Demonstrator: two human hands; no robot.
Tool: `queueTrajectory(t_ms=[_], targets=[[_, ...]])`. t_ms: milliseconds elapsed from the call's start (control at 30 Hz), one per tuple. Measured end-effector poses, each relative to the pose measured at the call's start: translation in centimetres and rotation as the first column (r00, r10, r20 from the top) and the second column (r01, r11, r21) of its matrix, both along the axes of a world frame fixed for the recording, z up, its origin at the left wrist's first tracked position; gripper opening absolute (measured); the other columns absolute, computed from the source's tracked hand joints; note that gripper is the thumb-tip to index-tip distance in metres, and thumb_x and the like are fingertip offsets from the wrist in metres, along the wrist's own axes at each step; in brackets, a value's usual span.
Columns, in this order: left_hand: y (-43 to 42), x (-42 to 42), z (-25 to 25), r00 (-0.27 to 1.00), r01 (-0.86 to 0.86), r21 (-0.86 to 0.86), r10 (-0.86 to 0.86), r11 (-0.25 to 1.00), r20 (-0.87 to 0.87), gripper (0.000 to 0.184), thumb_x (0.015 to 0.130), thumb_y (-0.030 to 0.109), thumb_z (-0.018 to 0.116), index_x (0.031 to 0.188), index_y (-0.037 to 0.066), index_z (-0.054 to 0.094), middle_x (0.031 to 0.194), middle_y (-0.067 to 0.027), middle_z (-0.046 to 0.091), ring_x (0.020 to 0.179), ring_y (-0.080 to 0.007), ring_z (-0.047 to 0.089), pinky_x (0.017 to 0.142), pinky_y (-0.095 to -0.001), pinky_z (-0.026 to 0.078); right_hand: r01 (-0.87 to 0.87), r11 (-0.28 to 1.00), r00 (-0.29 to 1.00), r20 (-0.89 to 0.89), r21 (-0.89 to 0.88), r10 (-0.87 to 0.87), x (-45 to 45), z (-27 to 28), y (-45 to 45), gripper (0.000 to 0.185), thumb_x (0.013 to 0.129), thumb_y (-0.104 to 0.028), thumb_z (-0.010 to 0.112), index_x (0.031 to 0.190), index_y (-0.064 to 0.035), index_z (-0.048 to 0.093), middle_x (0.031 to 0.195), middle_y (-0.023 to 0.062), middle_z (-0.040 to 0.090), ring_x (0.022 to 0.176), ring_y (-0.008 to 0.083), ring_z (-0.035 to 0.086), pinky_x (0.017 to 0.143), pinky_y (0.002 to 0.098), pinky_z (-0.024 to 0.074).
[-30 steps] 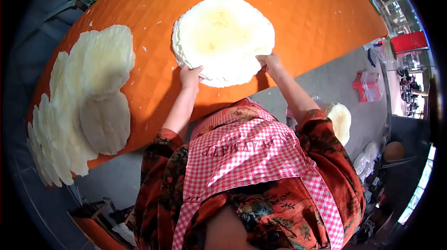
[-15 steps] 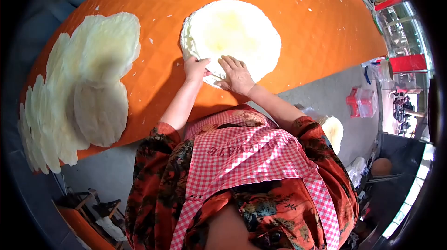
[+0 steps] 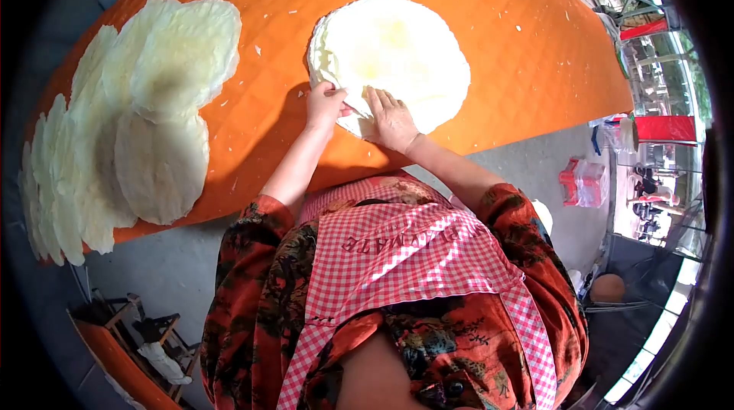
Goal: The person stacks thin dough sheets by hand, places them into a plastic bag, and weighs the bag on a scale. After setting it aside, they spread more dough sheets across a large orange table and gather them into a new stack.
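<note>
A stack of thin, pale round flatbreads (image 3: 401, 47) lies on the orange tabletop in front of me, its layered edges showing along the left side. My left hand (image 3: 326, 108) is at the stack's near left edge, with thumb and fingers pinched on the rim of a sheet. Flat on the near part of the top sheet rests my right hand (image 3: 393, 121), its fingers stretched out and pointing away from me. The two hands are close together but apart.
Overlapping pale flatbread sheets (image 3: 187, 51) spread over the table's left end, some reaching its edge. White crumbs dot the orange tabletop (image 3: 535, 74). On the floor to the right stands a red stool (image 3: 584, 182) with clear plastic around it. A wooden frame (image 3: 126, 326) is at lower left.
My left thumb and fingers have drawn up and closed at the stack's rim. My right hand stays flat on top. The whole view has shifted slightly.
</note>
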State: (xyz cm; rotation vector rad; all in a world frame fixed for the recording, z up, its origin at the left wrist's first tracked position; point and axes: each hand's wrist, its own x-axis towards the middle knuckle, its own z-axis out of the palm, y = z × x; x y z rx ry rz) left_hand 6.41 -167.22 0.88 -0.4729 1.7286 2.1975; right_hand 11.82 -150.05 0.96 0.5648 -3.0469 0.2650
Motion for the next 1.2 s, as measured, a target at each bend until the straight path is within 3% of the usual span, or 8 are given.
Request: queueTrajectory(t_ms=[100,167,267,400,533,767,1067,1200], targets=[[-0.6,2.0,-1.5,0.943,-0.260,-0.063,0.240,0.963,-0.230,0.009,0.084,0.001,0.060,0.090,0.000,0.054,0.081,-0.0060,0.058,0.067,-0.0124,0.057,0.057,-0.0270,0.048,0.025,0.999,1.000,-0.017,-0.040,-0.026,-0.5,-0.6,0.0,0.068,0.077,-0.023,0.064,0.135,-0.0021,0.035,0.124,0.0226,0.051,0.111,0.0347,0.054,0.080,0.0454,0.0492],[-0.9,4.0,-7.1,0.899,-0.248,-0.284,0.110,0.926,-0.424,0.004,0.084,-0.001,0.058,0.087,0.001,0.057,0.077,-0.0035,0.058,0.064,-0.0105,0.055,0.056,-0.0254,0.047,0.009,0.996,0.996,-0.087,-0.084,-0.017,-0.8,-0.8,0.0,0.060,0.078,-0.022,0.063,0.131,-0.0032,0.041,0.115,0.0211,0.058,0.101,0.0335,0.060,0.073,0.0436,0.0511],[-0.4,7.0,-9.0,0.900,-0.150,-0.371,-0.029,0.916,-0.435,0.006,0.087,-0.002,0.056,0.090,0.001,0.060,0.074,-0.0022,0.057,0.057,-0.0086,0.052,0.048,-0.0230,0.044,0.110,0.985,0.964,0.256,-0.131,-0.073,-2.3,4.6,0.1,0.050,0.079,-0.020,0.062,0.125,-0.0071,0.050,0.094,0.0209,0.065,0.086,0.0344,0.064,0.071,0.0440,0.0512],[0.7,6.9,-4.8,0.997,0.040,-0.095,-0.046,0.995,-0.060,0.015,0.090,0.004,0.052,0.103,-0.001,0.059,0.069,-0.0024,0.055,0.049,-0.0082,0.046,0.041,-0.0232,0.036,0.139,0.967,0.982,0.153,-0.212,-0.107,-4.5,2.0,2.7,0.037,0.079,-0.009,0.054,0.115,-0.0093,0.060,0.083,0.0216,0.066,0.078,0.0374,0.064,0.074,0.0439,0.0512],[1.0,6.6,-2.4,0.985,0.040,0.171,-0.067,0.985,0.161,0.009,0.088,0.007,0.055,0.080,0.004,0.058,0.066,-0.0029,0.056,0.051,-0.0091,0.050,0.042,-0.0227,0.035,0.168,0.964,0.980,0.137,-0.204,-0.142,-3.7,1.8,2.0,0.037,0.079,-0.007,0.053,0.115,-0.0087,0.060,0.085,0.0212,0.066,0.081,0.0364,0.064,0.074,0.0439,0.0513],[0.8,6.2,-2.1,0.945,0.062,0.626,-0.248,0.778,0.215,0.013,0.091,0.010,0.051,0.103,0.011,0.048,0.072,-0.0028,0.052,0.051,-0.0092,0.042,0.042,-0.0220,0.031,0.129,0.966,0.992,0.045,-0.226,-0.122,-1.5,1.9,0.5,0.032,0.080,-0.013,0.058,0.111,-0.0078,0.058,0.091,0.0173,0.066,0.078,0.0345,0.065,0.069,0.0423,0.0523],[0.8,5.9,-2.9,0.954,0.085,0.630,-0.245,0.772,0.171,0.008,0.093,0.011,0.049,0.086,0.011,0.045,0.067,-0.0013,0.050,0.047,-0.0084,0.039,0.041,-0.0208,0.029,0.053,0.992,0.989,-0.131,-0.118,-0.069,0.1,1.1,-1.1,0.053,0.072,-0.019,0.066,0.118,-0.0013,0.048,0.108,0.0173,0.059,0.101,0.0297,0.060,0.081,0.0378,0.0508],[1.0,6.1,-1.3,0.955,0.140,0.475,-0.245,0.869,0.166,0.016,0.093,0.011,0.049,0.108,0.009,0.052,0.070,-0.0011,0.052,0.050,-0.0066,0.040,0.043,-0.0197,0.030,0.101,0.990,0.991,-0.083,-0.095,-0.109,-0.8,-0.2,-0.8,0.054,0.072,-0.023,0.068,0.120,-0.0047,0.049,0.100,0.0151,0.063,0.091,0.0303,0.064,0.073,0.0386,0.0525]])
